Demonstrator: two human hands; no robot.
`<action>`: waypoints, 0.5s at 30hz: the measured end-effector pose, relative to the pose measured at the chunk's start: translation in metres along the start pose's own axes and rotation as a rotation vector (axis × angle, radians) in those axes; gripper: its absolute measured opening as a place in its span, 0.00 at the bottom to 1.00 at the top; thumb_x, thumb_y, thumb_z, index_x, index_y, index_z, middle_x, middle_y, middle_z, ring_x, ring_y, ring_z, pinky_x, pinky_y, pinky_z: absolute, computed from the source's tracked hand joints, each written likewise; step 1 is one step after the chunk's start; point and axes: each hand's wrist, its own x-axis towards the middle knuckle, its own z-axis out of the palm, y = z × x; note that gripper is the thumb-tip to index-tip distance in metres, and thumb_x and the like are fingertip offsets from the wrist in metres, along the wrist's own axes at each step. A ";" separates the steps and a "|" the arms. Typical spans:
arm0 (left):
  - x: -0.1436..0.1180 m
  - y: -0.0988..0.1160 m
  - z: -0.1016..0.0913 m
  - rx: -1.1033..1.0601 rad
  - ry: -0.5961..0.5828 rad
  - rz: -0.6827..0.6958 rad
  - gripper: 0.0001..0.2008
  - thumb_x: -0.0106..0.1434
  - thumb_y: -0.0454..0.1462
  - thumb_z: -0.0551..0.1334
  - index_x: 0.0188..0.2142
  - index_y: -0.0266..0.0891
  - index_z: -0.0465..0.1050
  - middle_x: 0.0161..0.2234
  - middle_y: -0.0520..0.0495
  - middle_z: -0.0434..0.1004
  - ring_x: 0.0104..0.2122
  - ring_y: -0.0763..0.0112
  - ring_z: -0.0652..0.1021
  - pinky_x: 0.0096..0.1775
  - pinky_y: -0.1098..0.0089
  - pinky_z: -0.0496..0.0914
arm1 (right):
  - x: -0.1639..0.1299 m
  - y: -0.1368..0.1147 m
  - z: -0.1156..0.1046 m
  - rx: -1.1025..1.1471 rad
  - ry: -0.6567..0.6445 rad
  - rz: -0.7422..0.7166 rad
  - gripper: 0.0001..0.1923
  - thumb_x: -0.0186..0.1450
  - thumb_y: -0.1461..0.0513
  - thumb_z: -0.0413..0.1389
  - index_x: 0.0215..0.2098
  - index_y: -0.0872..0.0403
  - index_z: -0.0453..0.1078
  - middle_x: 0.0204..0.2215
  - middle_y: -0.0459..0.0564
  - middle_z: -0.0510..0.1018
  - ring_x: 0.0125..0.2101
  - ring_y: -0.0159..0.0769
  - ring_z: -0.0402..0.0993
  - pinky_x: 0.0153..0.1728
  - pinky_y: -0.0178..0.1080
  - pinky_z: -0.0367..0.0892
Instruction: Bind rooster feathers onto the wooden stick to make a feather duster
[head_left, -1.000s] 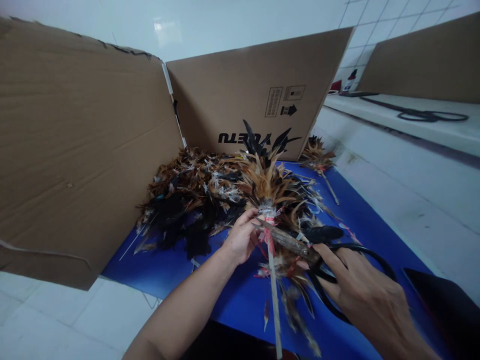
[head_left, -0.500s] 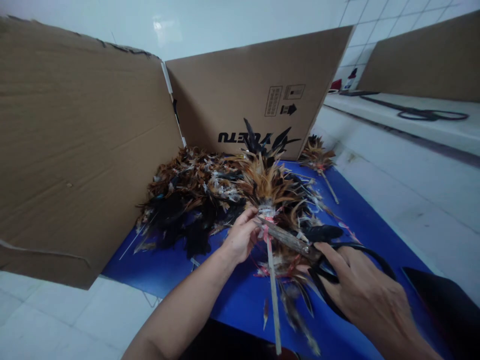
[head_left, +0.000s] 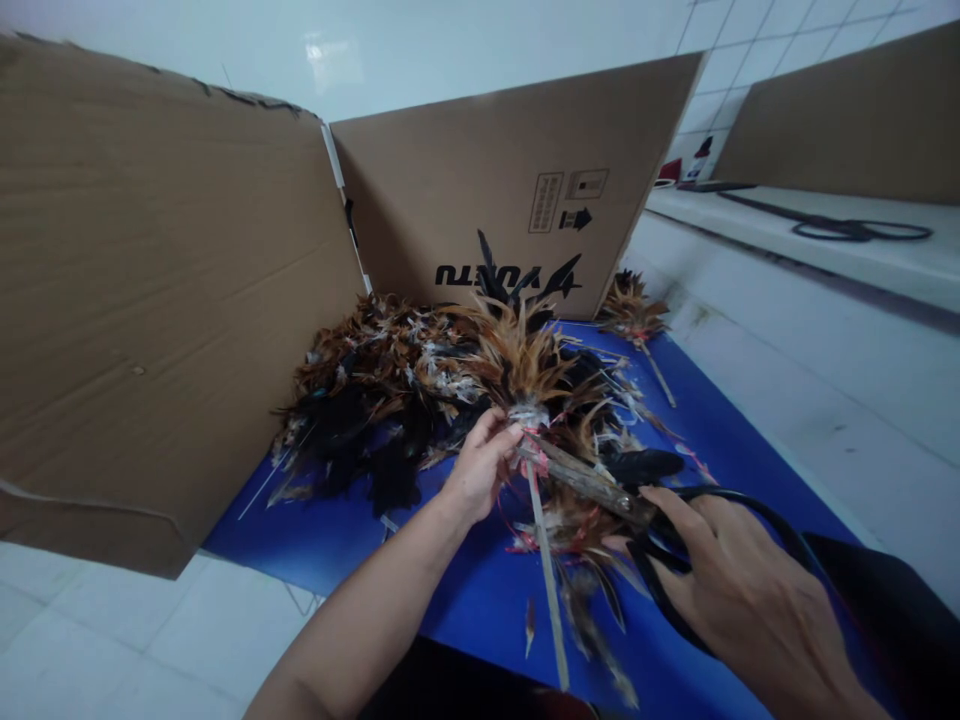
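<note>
My left hand [head_left: 484, 465] is closed around the neck of a feather duster [head_left: 525, 360], where pink string and whitish binding wrap its stick. Brown and black feathers fan out upward from it, and the thin stick [head_left: 549, 590] points down toward me. Around the black handles of a pair of scissors [head_left: 592, 485] is my right hand [head_left: 735, 560]. The worn blades, slightly parted, reach leftward to the pink string just beside my left fingertips. Whether a strand lies between the blades, I cannot tell.
Loose brown and black feathers [head_left: 375, 400] are heaped on the blue tabletop [head_left: 465, 600]. Large cardboard panels [head_left: 187, 280] stand at left and behind. Another feather bundle on a stick [head_left: 634, 310] lies at the back right. On a white ledge rests a second pair of scissors [head_left: 862, 230].
The scissors have shifted slightly right and their blades have parted a little. My left hand and the duster have tilted a bit to the left.
</note>
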 end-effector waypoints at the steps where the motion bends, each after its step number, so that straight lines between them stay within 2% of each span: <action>1: 0.000 0.000 0.000 0.008 0.009 0.013 0.17 0.47 0.38 0.67 0.34 0.40 0.64 0.26 0.56 0.70 0.20 0.81 0.69 0.23 0.78 0.63 | 0.001 0.000 -0.002 -0.002 -0.003 0.013 0.19 0.60 0.53 0.52 0.45 0.56 0.67 0.27 0.50 0.69 0.29 0.40 0.68 0.28 0.38 0.61; 4: 0.001 0.000 -0.001 0.021 0.011 0.063 0.18 0.48 0.40 0.67 0.36 0.40 0.63 0.27 0.54 0.72 0.20 0.79 0.70 0.25 0.77 0.65 | 0.001 0.001 -0.004 0.067 -0.038 0.095 0.18 0.61 0.53 0.51 0.44 0.54 0.66 0.29 0.50 0.72 0.31 0.41 0.71 0.28 0.37 0.63; 8: 0.003 0.000 -0.002 0.034 0.006 0.128 0.18 0.51 0.41 0.66 0.37 0.40 0.62 0.28 0.50 0.75 0.24 0.76 0.73 0.27 0.76 0.65 | -0.004 0.005 -0.002 0.295 -0.133 0.294 0.20 0.58 0.52 0.53 0.46 0.51 0.63 0.36 0.50 0.75 0.33 0.41 0.75 0.30 0.38 0.69; 13: 0.008 -0.002 -0.004 0.040 0.048 0.215 0.19 0.51 0.40 0.66 0.38 0.40 0.60 0.28 0.50 0.75 0.30 0.73 0.76 0.33 0.74 0.68 | -0.008 0.017 -0.004 0.561 -0.367 0.598 0.22 0.52 0.50 0.58 0.43 0.46 0.64 0.28 0.47 0.79 0.27 0.44 0.77 0.22 0.38 0.69; 15: 0.008 -0.002 -0.004 0.026 0.042 0.213 0.20 0.50 0.41 0.67 0.38 0.40 0.60 0.28 0.51 0.74 0.29 0.72 0.76 0.33 0.72 0.69 | -0.009 0.024 -0.003 0.575 -0.364 0.629 0.20 0.52 0.50 0.57 0.42 0.46 0.65 0.26 0.46 0.79 0.25 0.42 0.77 0.21 0.37 0.67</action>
